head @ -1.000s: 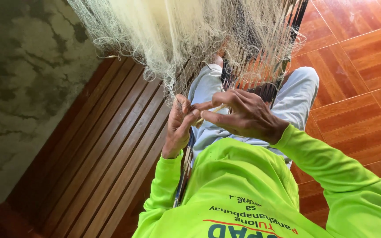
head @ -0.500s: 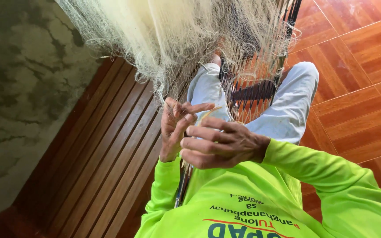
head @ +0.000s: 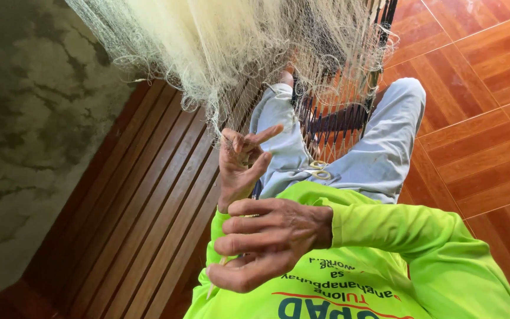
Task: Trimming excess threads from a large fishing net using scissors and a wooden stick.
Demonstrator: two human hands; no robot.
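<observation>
The pale cream fishing net of fine knotted mesh [head: 237, 53] hangs bunched above the person's lap, its lower edge trailing down to the left hand [head: 240, 165]. That hand is raised upright, fingers half spread with the forefinger pointing out to the side, and thin strands of the mesh seem pinched between thumb and fingers; it is the nearer hand to the net. The right hand [head: 267, 242] sits lower, close to the chest, fingers curled round a slim pale wooden netting needle [head: 216, 277] whose long axis slants down and away from the net. So the mesh lies up and beyond the needle's hand. Around them: a neon-yellow long-sleeved shirt [head: 385, 248], light grey trousers [head: 385, 142], a dark slatted wooden bench [head: 143, 212] and a red-brown tiled floor [head: 479, 88].
</observation>
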